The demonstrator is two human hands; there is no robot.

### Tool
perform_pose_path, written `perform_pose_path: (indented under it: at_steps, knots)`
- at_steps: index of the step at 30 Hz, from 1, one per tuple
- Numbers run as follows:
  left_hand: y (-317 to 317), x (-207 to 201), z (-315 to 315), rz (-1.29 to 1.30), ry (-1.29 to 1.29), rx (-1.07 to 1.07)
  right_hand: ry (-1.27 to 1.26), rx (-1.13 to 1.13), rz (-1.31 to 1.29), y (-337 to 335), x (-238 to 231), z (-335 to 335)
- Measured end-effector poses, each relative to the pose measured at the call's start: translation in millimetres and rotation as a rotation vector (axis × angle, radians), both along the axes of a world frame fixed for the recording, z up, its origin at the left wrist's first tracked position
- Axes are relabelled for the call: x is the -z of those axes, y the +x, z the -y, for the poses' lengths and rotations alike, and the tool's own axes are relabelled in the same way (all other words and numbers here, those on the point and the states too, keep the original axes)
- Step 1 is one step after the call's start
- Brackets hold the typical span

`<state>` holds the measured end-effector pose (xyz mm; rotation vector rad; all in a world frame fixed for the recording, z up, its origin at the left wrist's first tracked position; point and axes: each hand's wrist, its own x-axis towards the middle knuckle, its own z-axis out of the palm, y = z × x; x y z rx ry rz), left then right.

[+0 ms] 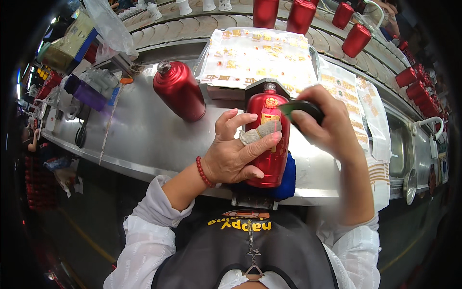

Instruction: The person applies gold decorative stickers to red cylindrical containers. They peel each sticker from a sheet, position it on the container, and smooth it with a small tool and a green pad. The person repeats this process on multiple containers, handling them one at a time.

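A red bottle (269, 176) with gold markings lies on its back in front of me, its neck in the notch of a dark rest. My left hand (236, 151) holds it down, with the fingers across its front and one finger in a cloth finger cover. In my right hand (332, 118) is a dark scraper (310, 111) with a green blade, gripped between thumb and fingers. Its edge meets the bottle's upper right side, near the gold emblem. A blue cloth (288, 183) shows beside the bottle's lower end.
Another red bottle (180, 94) stands to the left on the metal bench (139, 130). Behind the rest lie printed decal sheets (260, 55), with more sheets (344, 96) on the right. A slatted conveyor (322, 41) carries red bottles at the back. A purple bottle (89, 94) is far left.
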<state>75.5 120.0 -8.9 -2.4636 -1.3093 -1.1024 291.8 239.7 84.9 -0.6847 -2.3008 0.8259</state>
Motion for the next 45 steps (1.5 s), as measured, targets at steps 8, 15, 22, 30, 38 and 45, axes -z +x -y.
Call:
perform_pose_path:
  at_steps: [8,15,22,30,38,45]
  knots:
    - [-5,-14,-11,0.029,-0.042,0.091,-0.062,-0.187,0.177,-42,-12,-72]
    - [-11,-11,-43,-0.003,-0.007,0.021,-0.189,0.094,-0.009,-16,14,-60]
    - [-12,-14,-41,-0.09,-0.001,0.001,-0.217,0.117,-0.11,-2,21,-39]
    - [-6,-20,-39,-0.1,0.062,-0.029,-0.274,0.151,-0.182,-2,32,-32]
    - [-1,-13,-48,0.278,-0.092,-0.098,0.061,0.106,-0.141,-5,28,-20]
    - [19,30,36,0.523,-0.193,-0.214,0.301,-0.563,-0.033,-21,-2,9]
